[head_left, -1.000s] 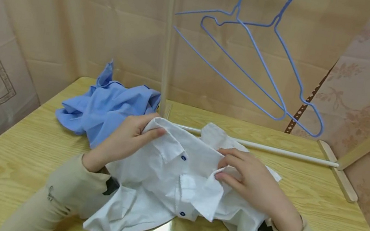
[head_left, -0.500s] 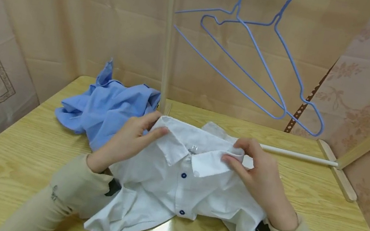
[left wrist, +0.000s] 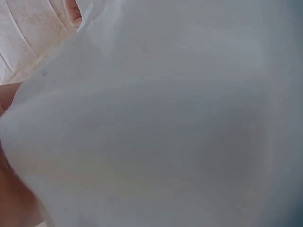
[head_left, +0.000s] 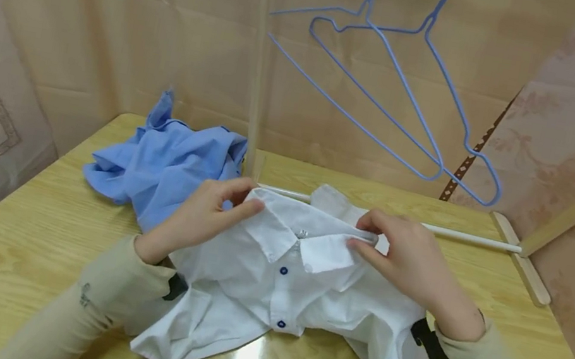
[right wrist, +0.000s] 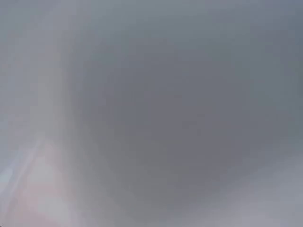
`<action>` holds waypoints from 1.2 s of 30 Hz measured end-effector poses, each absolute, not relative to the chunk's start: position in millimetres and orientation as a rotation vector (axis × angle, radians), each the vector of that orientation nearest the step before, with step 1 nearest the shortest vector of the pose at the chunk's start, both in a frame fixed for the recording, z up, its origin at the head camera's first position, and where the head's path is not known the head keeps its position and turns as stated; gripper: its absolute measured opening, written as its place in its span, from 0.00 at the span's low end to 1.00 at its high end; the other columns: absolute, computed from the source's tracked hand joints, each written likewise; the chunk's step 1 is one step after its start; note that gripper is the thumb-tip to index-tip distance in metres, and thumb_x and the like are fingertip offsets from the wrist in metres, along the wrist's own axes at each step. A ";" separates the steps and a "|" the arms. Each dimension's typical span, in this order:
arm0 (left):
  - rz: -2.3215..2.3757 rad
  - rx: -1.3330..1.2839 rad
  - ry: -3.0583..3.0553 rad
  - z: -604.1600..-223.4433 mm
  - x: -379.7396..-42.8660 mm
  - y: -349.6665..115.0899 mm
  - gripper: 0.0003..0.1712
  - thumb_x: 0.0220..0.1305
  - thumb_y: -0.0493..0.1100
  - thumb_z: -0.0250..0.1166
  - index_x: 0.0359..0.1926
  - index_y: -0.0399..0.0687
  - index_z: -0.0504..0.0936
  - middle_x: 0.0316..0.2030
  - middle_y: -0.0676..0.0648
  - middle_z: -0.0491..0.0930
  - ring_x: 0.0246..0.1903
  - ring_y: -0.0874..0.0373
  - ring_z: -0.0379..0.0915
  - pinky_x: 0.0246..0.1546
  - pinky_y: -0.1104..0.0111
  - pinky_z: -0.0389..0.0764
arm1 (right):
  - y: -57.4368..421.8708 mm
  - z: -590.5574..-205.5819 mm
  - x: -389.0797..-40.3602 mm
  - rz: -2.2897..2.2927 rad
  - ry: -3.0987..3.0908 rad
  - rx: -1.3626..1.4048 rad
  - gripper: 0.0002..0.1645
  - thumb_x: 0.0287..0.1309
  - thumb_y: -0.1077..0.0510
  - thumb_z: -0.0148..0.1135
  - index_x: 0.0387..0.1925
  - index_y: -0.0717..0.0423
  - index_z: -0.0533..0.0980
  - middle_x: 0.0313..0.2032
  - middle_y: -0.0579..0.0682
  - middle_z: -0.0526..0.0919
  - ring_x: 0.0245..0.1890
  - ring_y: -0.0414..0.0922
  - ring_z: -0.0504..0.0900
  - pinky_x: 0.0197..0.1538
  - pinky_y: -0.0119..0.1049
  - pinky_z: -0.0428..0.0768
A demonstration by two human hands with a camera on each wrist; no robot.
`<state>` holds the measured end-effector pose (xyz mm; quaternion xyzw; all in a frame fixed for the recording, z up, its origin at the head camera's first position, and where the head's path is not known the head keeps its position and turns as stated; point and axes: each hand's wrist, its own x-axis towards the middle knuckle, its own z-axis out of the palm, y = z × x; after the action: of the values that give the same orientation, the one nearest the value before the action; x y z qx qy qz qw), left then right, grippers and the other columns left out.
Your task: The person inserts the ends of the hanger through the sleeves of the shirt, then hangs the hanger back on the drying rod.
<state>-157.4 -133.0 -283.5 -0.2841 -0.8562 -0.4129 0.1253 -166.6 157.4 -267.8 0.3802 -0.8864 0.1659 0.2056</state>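
White shirt point(head_left: 296, 293) looks light, limp, best held by its likely firmer collar point(head_left: 325, 254), left hand point(head_left: 204, 210) and right hand point(head_left: 414, 260) pinching either side, grip depth unclear in blurred wrist views.

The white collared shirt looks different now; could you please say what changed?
The right hand moved rightward, straightening the white shirt's drooping right collar flap, now pinched near its outer end. The left hand still grips the collar's left side; the crumpled blue cloth and thin blue hangers stayed put.
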 end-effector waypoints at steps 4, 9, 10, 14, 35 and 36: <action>-1.153 -0.891 -2.501 -288.1 -162.0 -137.6 0.04 0.59 0.47 0.52 0.29 0.56 0.70 0.18 0.56 0.65 0.19 0.64 0.61 0.19 0.71 0.60 | 156.2 -252.4 -167.9 0.351 -2.549 1.153 0.08 0.45 0.51 0.61 0.26 0.46 0.70 0.24 0.37 0.75 0.24 0.35 0.73 0.29 0.34 0.70; -1.124 -0.919 -2.523 -285.2 -160.4 -137.6 0.04 0.60 0.46 0.52 0.31 0.55 0.71 0.19 0.57 0.65 0.17 0.64 0.59 0.18 0.72 0.60 | 152.7 -231.7 -166.2 0.218 -2.625 1.272 0.09 0.44 0.52 0.61 0.23 0.45 0.68 0.21 0.35 0.72 0.20 0.33 0.69 0.26 0.31 0.67; -1.128 -0.917 -2.524 -284.8 -160.1 -137.5 0.03 0.60 0.46 0.52 0.31 0.54 0.71 0.19 0.57 0.66 0.18 0.63 0.59 0.18 0.72 0.60 | 151.7 -227.5 -166.2 0.203 -2.637 1.293 0.09 0.44 0.52 0.61 0.23 0.45 0.68 0.20 0.35 0.71 0.19 0.33 0.67 0.26 0.30 0.67; -1.141 -0.906 -2.534 -284.1 -159.0 -137.4 0.02 0.57 0.43 0.56 0.30 0.52 0.71 0.19 0.56 0.66 0.20 0.63 0.61 0.19 0.72 0.60 | 148.0 -213.4 -166.8 0.139 -2.690 1.353 0.08 0.44 0.55 0.60 0.22 0.47 0.68 0.19 0.36 0.68 0.18 0.34 0.64 0.25 0.29 0.65; -1.043 -0.839 -2.390 -223.5 -175.3 -123.1 0.12 0.52 0.49 0.60 0.37 0.52 0.75 0.23 0.56 0.75 0.16 0.65 0.63 0.16 0.73 0.61 | 133.7 -226.9 -162.0 0.932 -2.008 0.713 0.12 0.57 0.64 0.47 0.42 0.65 0.67 0.17 0.50 0.66 0.15 0.34 0.59 0.21 0.26 0.58; -0.987 -0.825 -2.398 -217.5 -176.6 -122.1 0.10 0.51 0.49 0.60 0.34 0.52 0.76 0.22 0.56 0.74 0.16 0.65 0.63 0.17 0.73 0.61 | 133.1 -226.7 -163.2 0.933 -1.976 0.716 0.12 0.57 0.64 0.47 0.42 0.66 0.67 0.18 0.51 0.67 0.15 0.34 0.59 0.21 0.26 0.58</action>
<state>-176.6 -122.1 -217.5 -0.2964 -0.8618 -0.3549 0.2086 -163.2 133.1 -226.7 0.2842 -0.7842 0.3703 0.4088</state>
